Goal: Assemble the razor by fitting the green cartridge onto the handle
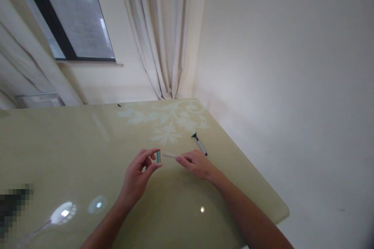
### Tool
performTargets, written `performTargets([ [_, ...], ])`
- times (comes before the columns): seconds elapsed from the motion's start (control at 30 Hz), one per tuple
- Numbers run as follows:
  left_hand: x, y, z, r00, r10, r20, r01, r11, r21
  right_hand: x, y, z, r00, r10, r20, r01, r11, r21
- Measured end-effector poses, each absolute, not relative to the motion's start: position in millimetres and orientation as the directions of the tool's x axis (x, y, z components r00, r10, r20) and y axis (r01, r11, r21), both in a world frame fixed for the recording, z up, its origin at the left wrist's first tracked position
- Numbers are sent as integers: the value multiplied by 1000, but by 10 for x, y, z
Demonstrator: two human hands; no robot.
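Observation:
Between the thumb and fingers of my left hand (138,173) is a small upright razor cartridge (158,156), dark with a green strip. My right hand (196,163) is closed on a thin, pale stick (170,155), whose tip points left at the cartridge with a small gap between them. Just beyond my right hand, a razor handle (200,145) in grey and black lies on the table, its black head end pointing away from me.
The glossy greenish table (73,144) has a pale floral pattern and light reflections. A small black piece (119,105) lies near its far edge. Curtains (163,39) and a window stand behind; a white wall (277,85) borders the right side.

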State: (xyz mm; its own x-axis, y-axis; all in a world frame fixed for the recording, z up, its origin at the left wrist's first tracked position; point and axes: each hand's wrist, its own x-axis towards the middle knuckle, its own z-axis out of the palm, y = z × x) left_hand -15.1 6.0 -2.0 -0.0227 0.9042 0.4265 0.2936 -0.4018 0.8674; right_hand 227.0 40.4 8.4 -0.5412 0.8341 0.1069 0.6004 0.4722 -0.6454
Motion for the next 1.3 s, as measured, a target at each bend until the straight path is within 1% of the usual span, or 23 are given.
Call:
performTargets([
  [0.13,-144,54,-12,-16,904,426,287,-404,868,2251,386,75,-622,775,115,510,512,-691],
  [0.2,-148,54,-10,-23,905,425,284,-402,871,2258,390,78,-607,786,116,531,510,-677],
  [0.3,-158,57,-11,-25,908,418,282,-395,874,2279,403,87,-539,831,136,575,481,-662],
  [0.47,-165,50,-13,-9,904,427,298,-405,864,2251,380,89,-597,793,126,537,511,-671],
  [0.6,-160,49,-22,-1,904,428,296,-408,864,2249,392,90,-523,841,139,594,476,-649],
  [0.77,-154,55,-27,-1,902,431,288,-413,864,2240,383,95,-580,805,125,548,500,-671],
  [0.9,-160,54,-22,-2,904,428,295,-409,864,2252,393,83,-503,854,134,615,462,-640],
  [1.07,-146,50,-18,15,894,448,302,-431,850,2240,388,71,-567,813,128,544,487,-683],
  [1.2,-144,55,-24,3,897,442,308,-421,853,2253,409,70,-493,861,127,614,448,-650],
  [1.3,-145,56,-33,16,897,442,303,-426,853,2242,399,76,-513,848,130,579,454,-677],
])
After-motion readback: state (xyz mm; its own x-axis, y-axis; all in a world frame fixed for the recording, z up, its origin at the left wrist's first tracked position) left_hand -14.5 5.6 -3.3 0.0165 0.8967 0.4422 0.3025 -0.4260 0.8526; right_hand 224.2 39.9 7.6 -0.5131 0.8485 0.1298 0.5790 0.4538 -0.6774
